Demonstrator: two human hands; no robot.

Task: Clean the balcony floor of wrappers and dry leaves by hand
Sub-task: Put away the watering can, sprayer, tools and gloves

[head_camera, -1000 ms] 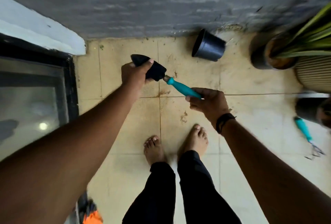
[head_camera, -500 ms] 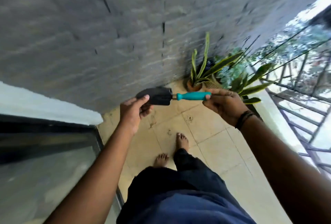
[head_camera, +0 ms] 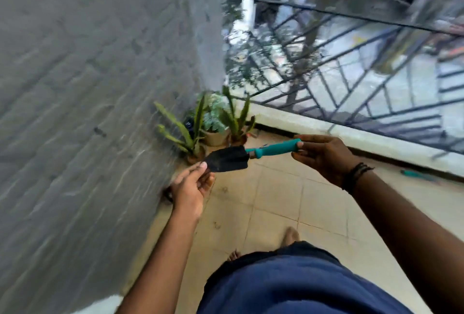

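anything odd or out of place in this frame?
One thing: a teal-handled tool lies loose on the floor tiles by the railing ledge. Frame is blurred; no wrappers or leaves can be made out.

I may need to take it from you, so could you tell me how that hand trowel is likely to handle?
The trowel probably stays rigid, spanning both hands without sagging. Its blade end looks heavier, perhaps why the left hand supports it. The teal handle seems grippy, held lightly by the right hand.

Soft daylight, probably from railing [head_camera: 351, 44] side; heavy motion blur on wall [head_camera: 75, 87]; wide-angle edge warp.
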